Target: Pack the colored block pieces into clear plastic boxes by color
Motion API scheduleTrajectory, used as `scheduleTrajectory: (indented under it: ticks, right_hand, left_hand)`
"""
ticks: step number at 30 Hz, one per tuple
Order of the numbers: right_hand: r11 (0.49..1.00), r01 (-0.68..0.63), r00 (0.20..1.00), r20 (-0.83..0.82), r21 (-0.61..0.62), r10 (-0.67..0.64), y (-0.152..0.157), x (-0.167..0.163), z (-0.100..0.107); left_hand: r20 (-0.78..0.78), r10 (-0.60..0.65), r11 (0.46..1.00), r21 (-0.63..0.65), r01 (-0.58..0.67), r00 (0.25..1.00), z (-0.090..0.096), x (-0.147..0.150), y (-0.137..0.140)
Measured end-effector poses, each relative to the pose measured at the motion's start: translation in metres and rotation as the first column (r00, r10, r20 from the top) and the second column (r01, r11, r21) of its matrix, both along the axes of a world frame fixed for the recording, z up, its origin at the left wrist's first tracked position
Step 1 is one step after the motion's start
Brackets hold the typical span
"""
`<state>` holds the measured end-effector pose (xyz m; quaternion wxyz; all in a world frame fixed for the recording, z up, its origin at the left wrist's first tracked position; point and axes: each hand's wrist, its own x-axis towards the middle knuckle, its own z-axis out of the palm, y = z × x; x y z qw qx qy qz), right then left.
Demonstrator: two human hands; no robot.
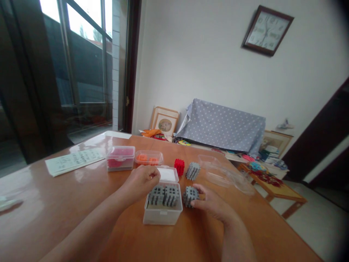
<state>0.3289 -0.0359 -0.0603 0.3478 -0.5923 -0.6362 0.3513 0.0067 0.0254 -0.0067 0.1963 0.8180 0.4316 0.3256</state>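
Note:
My right hand point(209, 202) grips a stack of grey toothed building plates point(190, 197) between thumb and fingers, on the table just right of a clear plastic box point(163, 217). Inside that open box stand two more stacks of grey toothed plates point(171, 195), side by side. My left hand point(145, 180) is above the box's back left corner, by its raised lid point(168, 174). Its fingers are curled closed; whether anything is between them I cannot make out. Behind the box stand a red stack of plates point(179, 167) and another grey stack point(193, 171).
A lidded box with pink contents point(120, 158) and a clear tub with orange pieces point(149, 158) stand at the back left. Printed sheets point(76, 160) lie further left. Clear plastic containers point(227, 176) lie at the right, near the edge of the wooden table point(272, 227).

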Motion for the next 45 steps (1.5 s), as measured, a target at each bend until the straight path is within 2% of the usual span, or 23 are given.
scheduleTrajectory:
  ticks: [6, 13, 19, 23, 28, 33, 40, 45]
  right_hand:
    - [1.000, 0.009, 1.000, -0.024, -0.007, -0.009, 0.004, 0.002, -0.003]
    - [1.000, 0.023, 1.000, -0.011, 0.009, -0.023, 0.003, -0.004, 0.005]
    - [0.989, 0.074, 0.993, 0.081, 0.126, -0.085, -0.002, -0.011, 0.022]
    - [0.974, 0.006, 0.994, 0.107, 0.225, -0.030, -0.006, -0.033, 0.034]
    - [0.968, -0.065, 0.992, 0.118, 0.241, 0.037, -0.015, -0.076, 0.042]
    - [0.970, -0.105, 0.986, 0.149, 0.219, 0.074, -0.020, -0.106, 0.044]
    - [0.955, -0.163, 0.980, 0.153, 0.249, 0.127, -0.019, -0.120, 0.045]
    - [0.932, -0.194, 0.971, 0.195, 0.305, 0.139, -0.017, -0.117, 0.041]
  left_hand:
    - [0.010, 0.004, 1.000, -0.017, -0.004, 1.000, -0.004, 0.000, 0.004]
    - [0.004, 0.001, 0.999, -0.052, -0.001, 1.000, 0.000, 0.002, 0.000]
    - [0.039, -0.028, 0.996, -0.079, 0.031, 0.999, -0.003, 0.001, 0.002]
    - [0.110, -0.064, 0.989, -0.127, 0.078, 0.992, -0.005, 0.001, -0.001]
    - [0.207, -0.127, 0.953, -0.244, 0.177, 0.970, -0.006, 0.002, -0.007]
    - [0.227, -0.174, 0.903, -0.352, 0.248, 0.958, -0.004, 0.000, -0.008]
    - [0.229, -0.176, 0.865, -0.428, 0.262, 0.957, -0.003, -0.007, -0.005]
    - [0.157, -0.221, 0.861, -0.432, 0.268, 0.962, -0.001, -0.015, -0.005]
